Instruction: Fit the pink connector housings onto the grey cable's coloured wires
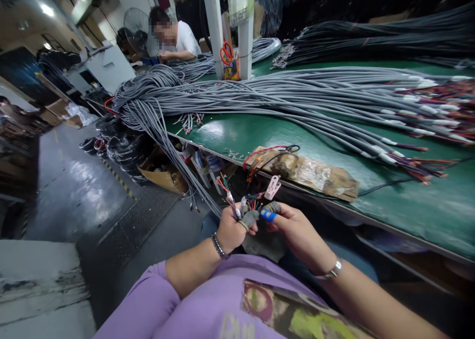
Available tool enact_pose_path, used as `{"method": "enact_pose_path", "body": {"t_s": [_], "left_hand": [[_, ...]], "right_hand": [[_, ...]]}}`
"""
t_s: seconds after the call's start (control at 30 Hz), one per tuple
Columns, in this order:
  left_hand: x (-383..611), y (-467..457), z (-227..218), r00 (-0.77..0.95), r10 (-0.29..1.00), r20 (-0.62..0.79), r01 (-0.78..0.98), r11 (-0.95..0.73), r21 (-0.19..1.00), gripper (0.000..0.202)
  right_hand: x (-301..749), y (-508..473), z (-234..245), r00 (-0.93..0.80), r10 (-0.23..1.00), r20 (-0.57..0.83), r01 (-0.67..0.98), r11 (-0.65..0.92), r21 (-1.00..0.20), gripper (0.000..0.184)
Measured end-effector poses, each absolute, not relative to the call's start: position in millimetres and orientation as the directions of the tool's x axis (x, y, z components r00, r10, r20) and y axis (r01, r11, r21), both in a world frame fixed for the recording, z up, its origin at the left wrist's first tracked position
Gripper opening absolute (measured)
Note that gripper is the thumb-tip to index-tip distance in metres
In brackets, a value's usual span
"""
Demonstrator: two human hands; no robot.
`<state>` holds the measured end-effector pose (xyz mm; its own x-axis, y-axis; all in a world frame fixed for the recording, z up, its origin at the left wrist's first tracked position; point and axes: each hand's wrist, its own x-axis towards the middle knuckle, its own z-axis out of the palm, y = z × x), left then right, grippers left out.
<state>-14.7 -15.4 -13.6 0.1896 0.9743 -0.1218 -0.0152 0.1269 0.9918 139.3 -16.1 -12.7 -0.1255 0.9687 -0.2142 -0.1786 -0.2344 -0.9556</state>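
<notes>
Left hand (232, 226) grips grey round cables with white-wrapped, multicoloured wire ends (230, 198), tips tilting up-left out of its grasp; right hand (299, 230), pinched nearly closed, sits just right of them, can't tell on what.

A lamp (46, 10) glows above grey floor (55, 200) (patchily glossy) beside a green workbench (419, 215).

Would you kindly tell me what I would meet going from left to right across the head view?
White machine → co-worker → left hand → right hand → the large cable bundle's coloured wire ends.
</notes>
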Motion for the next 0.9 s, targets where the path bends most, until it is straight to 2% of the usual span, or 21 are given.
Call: {"method": "enact_pose_path", "body": {"t_s": [0.13, 0.27, 0.4, 0.63, 0.9], "left_hand": [[-12.1, -11.0, -21.5, 0.108, 0.981, -0.159, -0.091, 0.169, 0.981, 0.044], [-11.8, -8.9, -23.8, 0.103, 0.979, -0.178, -0.129, 0.191, 0.973, 0.043], [-12.5, -11.0, -19.1, 0.136, 0.973, -0.185, -0.086, 0.197, 0.977, 0.046], [-11.2, -14.3, -14.9, 0.173, 0.971, -0.164, -0.031, 0.171, 0.985, 0.049], [-10.4, -14.3, -18.3, 0.116, 0.982, -0.147, -0.049, 0.153, 0.987, 0.048]], "right_hand": [[139.2, -20.0, -12.6, -0.110, 0.968, -0.225, -0.152, -0.240, -0.959, 0.029], [141.1, -20.1, -17.2, -0.133, 0.969, -0.209, -0.160, -0.229, -0.960, 0.030], [140.7, -14.9, -19.4, -0.165, 0.958, -0.235, -0.231, -0.269, -0.935, 0.034], [135.2, -12.5, -15.5, -0.116, 0.966, -0.232, -0.217, -0.253, -0.943, 0.036], [133.1, -19.1, -12.4, -0.063, 0.946, -0.318, -0.388, -0.317, -0.866, 0.032]]}}
